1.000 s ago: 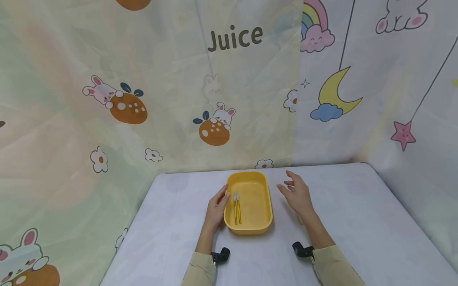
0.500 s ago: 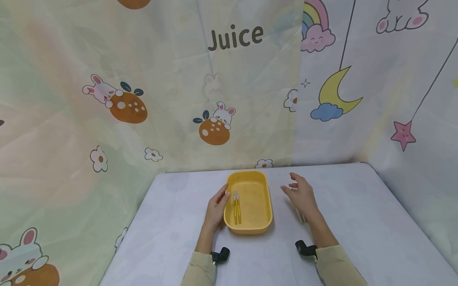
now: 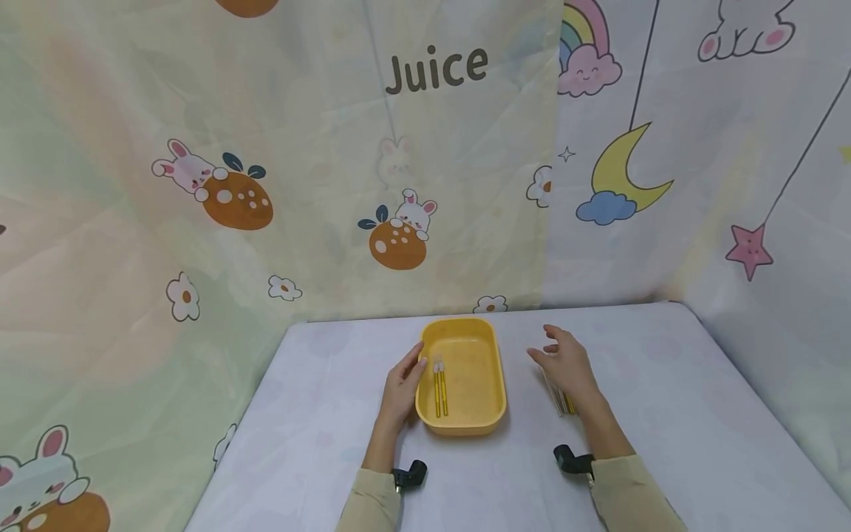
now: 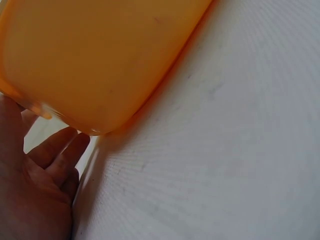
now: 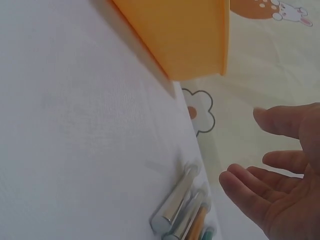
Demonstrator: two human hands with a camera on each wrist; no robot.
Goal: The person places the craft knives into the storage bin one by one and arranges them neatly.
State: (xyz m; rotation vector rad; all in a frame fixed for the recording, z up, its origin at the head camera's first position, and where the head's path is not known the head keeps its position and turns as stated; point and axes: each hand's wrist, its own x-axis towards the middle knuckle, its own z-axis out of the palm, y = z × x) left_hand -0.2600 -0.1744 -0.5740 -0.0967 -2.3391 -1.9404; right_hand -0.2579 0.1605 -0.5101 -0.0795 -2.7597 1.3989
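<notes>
The tray (image 3: 475, 391) stands on the table (image 3: 479, 484), between the hands. The left hand (image 3: 402, 386) touches its left side at the rim, thumb apart from the relaxed fingers. Inside, 2 yellow sticks (image 3: 444, 391) lie side by side near the left wall. The right hand (image 3: 565, 368), thumb and fingers spread, hangs near at least 4 loose sticks (image 5: 186, 215) right of the tray.
</notes>
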